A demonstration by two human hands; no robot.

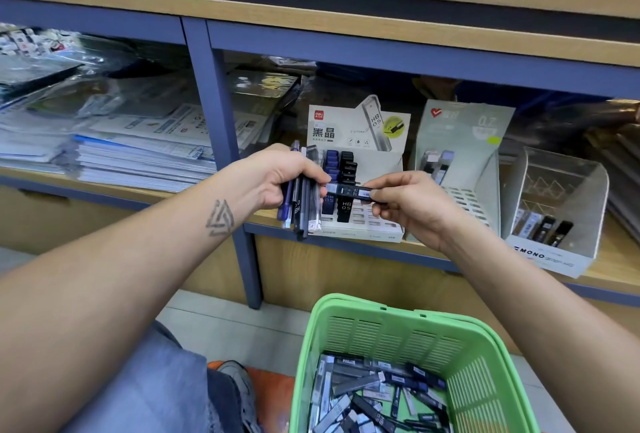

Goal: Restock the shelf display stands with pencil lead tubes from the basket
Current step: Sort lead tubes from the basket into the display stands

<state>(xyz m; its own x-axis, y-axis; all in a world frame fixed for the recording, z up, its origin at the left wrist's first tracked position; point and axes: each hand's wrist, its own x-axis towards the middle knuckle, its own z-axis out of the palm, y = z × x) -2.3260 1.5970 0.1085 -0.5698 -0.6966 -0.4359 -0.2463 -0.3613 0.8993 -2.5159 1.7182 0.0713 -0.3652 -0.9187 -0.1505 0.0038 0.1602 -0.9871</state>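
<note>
Wooden shelf ahead carries the HB 0.5 stand. In front of that stand, my left hand grips a bundle of tubes while my right hand pinches one black tube. I should turn it upright, match its label to the stand's black row, then seat it fully.

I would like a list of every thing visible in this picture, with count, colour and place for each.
Green plastic basket: one, green, on the floor at lower right.
Loose lead tubes: many, black, grey and clear, inside the basket.
White cardboard HB 0.5 display stand: one, white, on the shelf, centre.
Grey-green 0.7 display stand: one, to its right.
Clear MONO display box: one, far right, few tubes inside.
Stacked wrapped papers: many, white and blue, left compartment.
Bundle of tubes: several, blue, black, clear, gripped by left hand.
Single black tube: one, pinched by right hand.
</note>
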